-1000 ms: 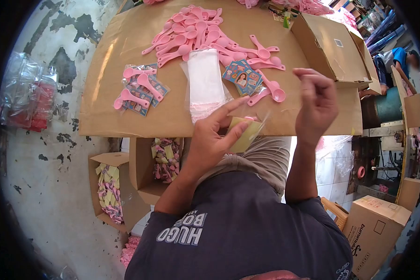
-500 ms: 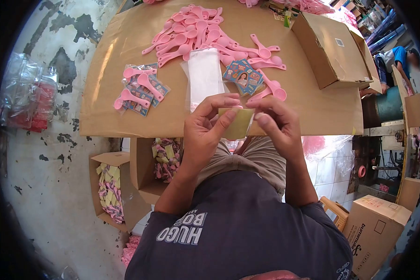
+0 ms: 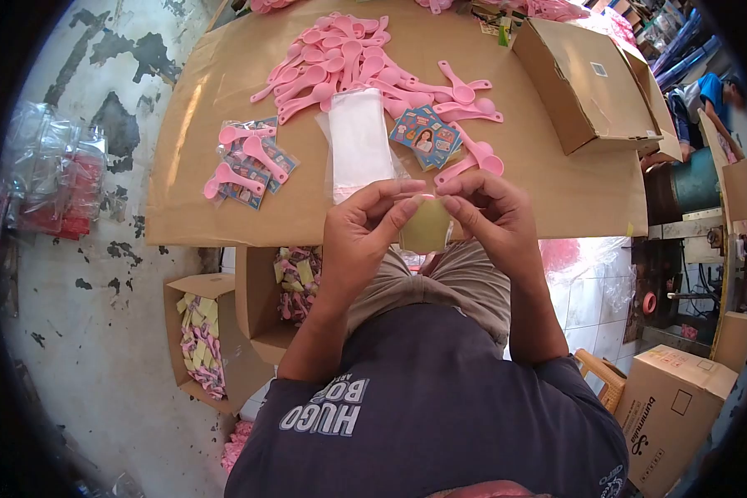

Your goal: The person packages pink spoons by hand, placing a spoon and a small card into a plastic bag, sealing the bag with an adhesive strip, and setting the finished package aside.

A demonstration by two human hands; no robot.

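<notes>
Between both hands, near the table's front edge, hangs a small yellow-green packet (image 3: 426,226). My left hand (image 3: 372,224) pinches its upper left corner, thumb against fingers. At the upper right corner my right hand (image 3: 491,217) pinches it too. Just beyond the hands lie a stack of clear plastic sleeves (image 3: 358,141) and some blue printed cards (image 3: 427,139). A large heap of pink spoons (image 3: 340,62) sits farther back. To the left, several pink spoons (image 3: 261,153) rest on bagged blue cards (image 3: 245,192).
An open cardboard box (image 3: 577,91) stands on the table (image 3: 191,199) at the right. Below at the left, two boxes hold packed pieces (image 3: 199,340). A closed carton (image 3: 676,407) and a wooden stool (image 3: 602,378) are at lower right. Another person (image 3: 710,100) is at far right.
My right hand has moved in to the packet's top edge, and its fingers have closed there. The packet now hangs lower between both hands. The view has shifted slightly.
</notes>
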